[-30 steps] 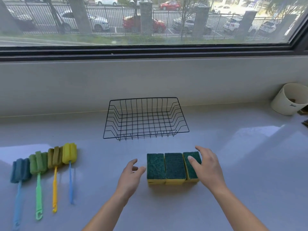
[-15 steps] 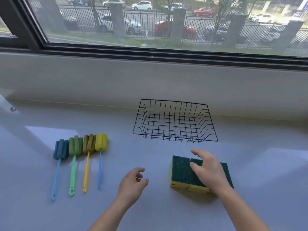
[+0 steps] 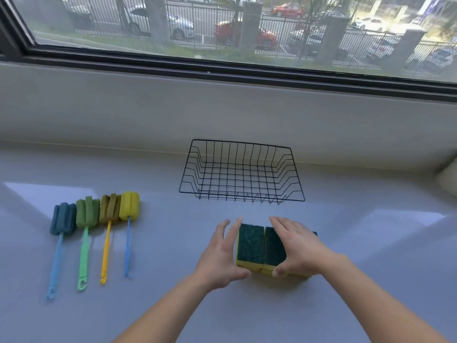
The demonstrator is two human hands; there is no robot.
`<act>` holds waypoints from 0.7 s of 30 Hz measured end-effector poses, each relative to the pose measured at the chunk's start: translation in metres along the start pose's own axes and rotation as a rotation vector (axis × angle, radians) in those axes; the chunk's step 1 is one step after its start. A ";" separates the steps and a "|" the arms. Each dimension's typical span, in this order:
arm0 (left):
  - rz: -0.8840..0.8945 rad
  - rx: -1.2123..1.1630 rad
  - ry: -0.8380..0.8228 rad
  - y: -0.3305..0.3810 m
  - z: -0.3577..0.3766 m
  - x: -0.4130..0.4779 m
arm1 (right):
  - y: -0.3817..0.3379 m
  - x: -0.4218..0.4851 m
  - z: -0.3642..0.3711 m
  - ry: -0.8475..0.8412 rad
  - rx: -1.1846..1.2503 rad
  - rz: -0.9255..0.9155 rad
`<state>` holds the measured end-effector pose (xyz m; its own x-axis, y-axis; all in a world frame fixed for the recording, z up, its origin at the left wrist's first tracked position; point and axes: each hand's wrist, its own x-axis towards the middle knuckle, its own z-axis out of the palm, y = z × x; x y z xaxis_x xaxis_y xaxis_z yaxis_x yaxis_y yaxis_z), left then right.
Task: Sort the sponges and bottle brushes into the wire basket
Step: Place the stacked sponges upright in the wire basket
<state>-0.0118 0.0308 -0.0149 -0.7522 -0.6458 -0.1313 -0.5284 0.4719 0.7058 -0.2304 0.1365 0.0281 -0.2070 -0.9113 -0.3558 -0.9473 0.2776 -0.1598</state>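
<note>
Since the frame half a second earlier, the left hand (image 3: 220,256) had closed in from open counter to the left end of the sponges (image 3: 262,248), while the right hand (image 3: 296,246) had remained over their right portion. Both hands were spread, fingers extended, flanking the row; neither had yet clamped, though the right thumb appeared to touch the yellow front edge. The sponges sat side by side, green faces up, on the counter (image 3: 371,256) just in front of the wire basket (image 3: 241,172), which held nothing. Four bottle brushes (image 3: 96,219) lay in a row well to the left, untouched.

Assessment: the step in hand was gathering the row as one block. Even inward pressure from both ends, applied low on the yellow foam, would be advisable; soft foam squeezed high or unevenly could let the middle piece buckle out. A short lift over the near rim should suffice.
</note>
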 end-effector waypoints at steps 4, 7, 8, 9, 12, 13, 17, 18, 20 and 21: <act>0.065 0.057 -0.092 -0.001 -0.002 0.018 | 0.001 0.010 0.005 0.003 -0.059 -0.041; 0.127 0.084 -0.136 -0.007 0.001 0.025 | 0.000 0.016 0.009 -0.028 -0.121 -0.056; 0.142 0.090 -0.150 -0.008 0.002 0.027 | 0.000 0.018 0.010 -0.037 -0.134 -0.054; 0.150 0.092 -0.160 -0.010 0.004 0.030 | 0.000 0.019 0.012 -0.046 -0.148 -0.051; 0.136 0.081 -0.146 -0.012 0.012 0.035 | -0.001 0.022 0.015 -0.050 -0.206 -0.058; 0.137 0.073 -0.136 -0.013 0.015 0.037 | -0.002 0.024 0.016 -0.045 -0.231 -0.067; 0.158 0.013 -0.113 -0.019 0.025 0.040 | -0.006 0.027 0.019 -0.030 -0.300 -0.097; 0.166 0.005 -0.113 -0.021 0.026 0.040 | -0.006 0.028 0.020 -0.026 -0.313 -0.100; 0.178 -0.019 -0.119 -0.023 0.028 0.041 | -0.007 0.027 0.020 -0.021 -0.329 -0.100; 0.181 -0.031 -0.121 -0.024 0.029 0.042 | -0.007 0.027 0.021 -0.018 -0.337 -0.101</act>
<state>-0.0421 0.0100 -0.0574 -0.8765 -0.4743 -0.0818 -0.3692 0.5536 0.7465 -0.2242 0.1163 0.0005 -0.1066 -0.9229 -0.3699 -0.9909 0.0677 0.1166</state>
